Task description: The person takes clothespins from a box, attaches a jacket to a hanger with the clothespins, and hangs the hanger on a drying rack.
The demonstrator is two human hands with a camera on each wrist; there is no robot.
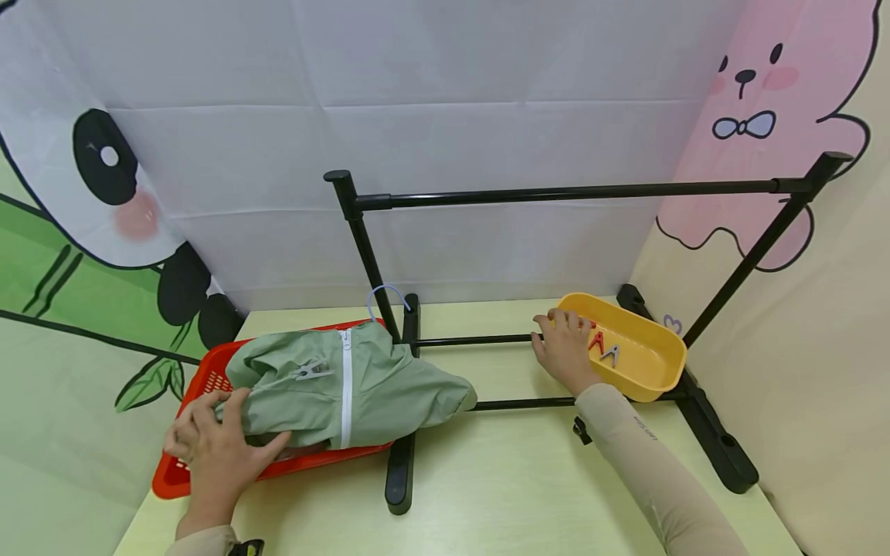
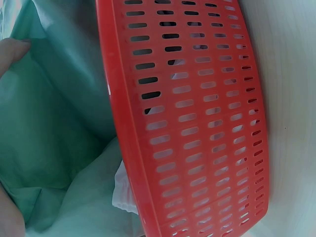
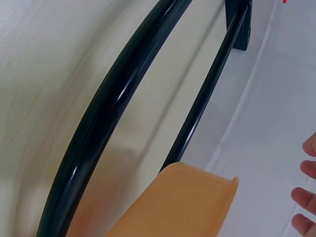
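A green jacket point(image 1: 299, 386) with a white zip lies folded across a red basket point(image 1: 174, 475), and a grey clothespin point(image 1: 313, 371) rests on it. A pale blue hanger hook point(image 1: 388, 289) sticks out at its top. At the jacket's left end, my left hand point(image 1: 222, 448) touches the cloth with thumb and fingers spread. My right hand point(image 1: 566, 351) is over the left rim of a yellow tray point(image 1: 647, 351), its fingers apart. Inside the tray lie a red clothespin point(image 1: 596, 340) and a grey one. The right wrist view shows several fingertips point(image 3: 304, 200) beside the tray.
A black rack stands on the pale table point(image 1: 480, 479), its top bar point(image 1: 556, 193) above and behind both hands. Its lower bars point(image 1: 521, 404) pass between basket and tray. A rack foot point(image 1: 399, 475) sits right of the basket. White cloth point(image 2: 123, 192) shows inside the basket.
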